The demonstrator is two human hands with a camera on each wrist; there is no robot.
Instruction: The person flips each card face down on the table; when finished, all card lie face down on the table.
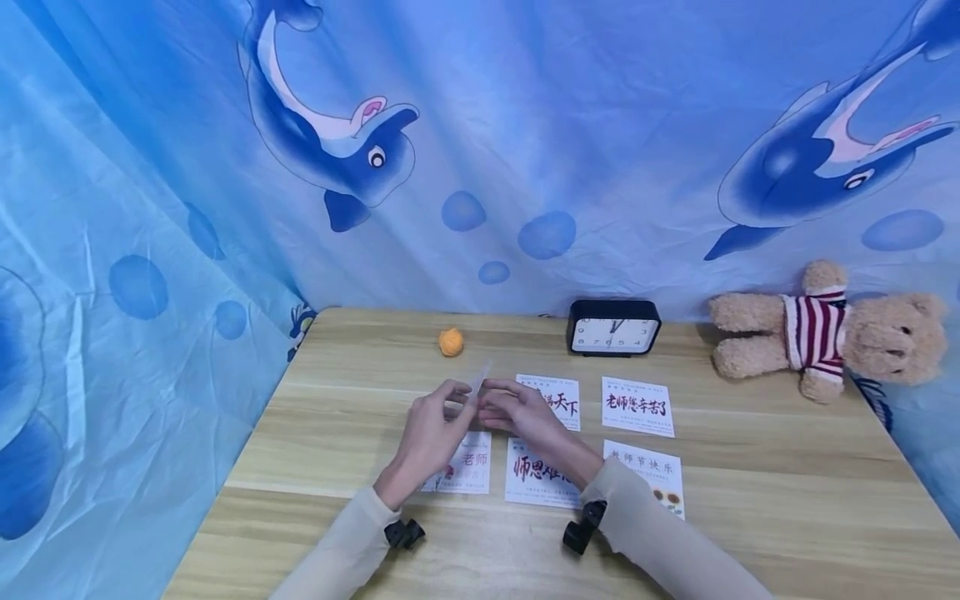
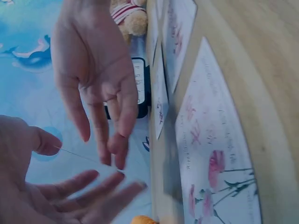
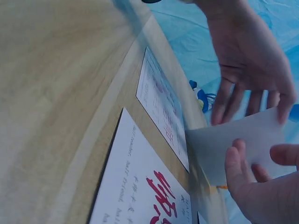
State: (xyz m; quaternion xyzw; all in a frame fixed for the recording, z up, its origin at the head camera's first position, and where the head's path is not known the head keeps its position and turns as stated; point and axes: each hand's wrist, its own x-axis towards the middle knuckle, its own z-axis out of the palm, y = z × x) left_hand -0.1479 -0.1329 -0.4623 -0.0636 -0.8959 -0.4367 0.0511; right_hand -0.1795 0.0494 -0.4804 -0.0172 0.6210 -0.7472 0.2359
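My left hand [image 1: 429,429] pinches a thin white card [image 3: 238,140] between thumb and fingers, holding it up above the table. The card is edge-on in the left wrist view, and its blank side faces the right wrist camera. Close by on its right, my right hand [image 1: 534,418] has loosely extended fingers, their tips near the card. Below the left hand lies a card with pink flowers [image 2: 219,158]. A card with red writing [image 1: 536,479] lies under the right forearm, and another red-lettered card [image 1: 564,408] is partly covered by the right hand.
Two more cards lie to the right, one red-lettered [image 1: 637,407] and one with sunflowers [image 1: 645,467]. Along the back are an orange ball [image 1: 451,342], a black clock [image 1: 615,333] and a teddy bear [image 1: 813,333] on its side. A blue dolphin curtain [image 1: 480,150] hangs behind the table.
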